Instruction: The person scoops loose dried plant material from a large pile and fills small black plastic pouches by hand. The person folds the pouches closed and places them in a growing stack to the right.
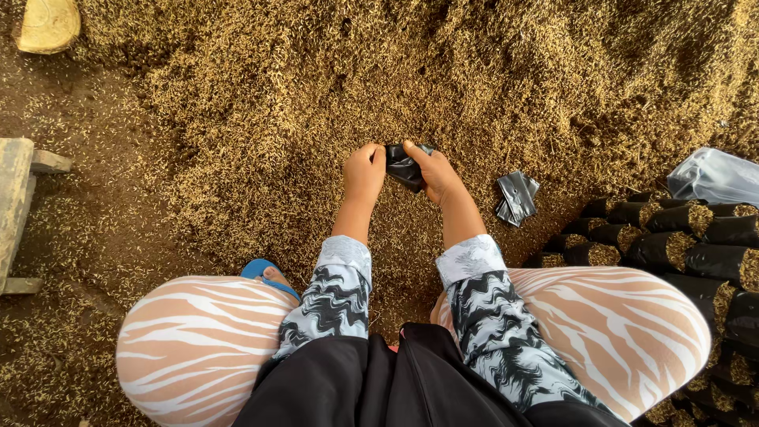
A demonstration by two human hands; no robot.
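Both hands meet over a wide heap of golden husks (379, 71). My left hand (364, 171) and my right hand (434, 174) each pinch an edge of a small black plastic bag (403, 166) held just above the heap. Whether the bag holds any husk cannot be seen. A second, flat black bag (516, 196) lies on the husks a little to the right of my right hand.
Rows of filled black bags (672, 245) lie stacked at the right, with a clear plastic bag (715, 175) above them. A wooden bench end (16, 198) sits at the left edge, a pale wooden block (47, 24) top left. My knees and a blue sandal (261, 270) are below.
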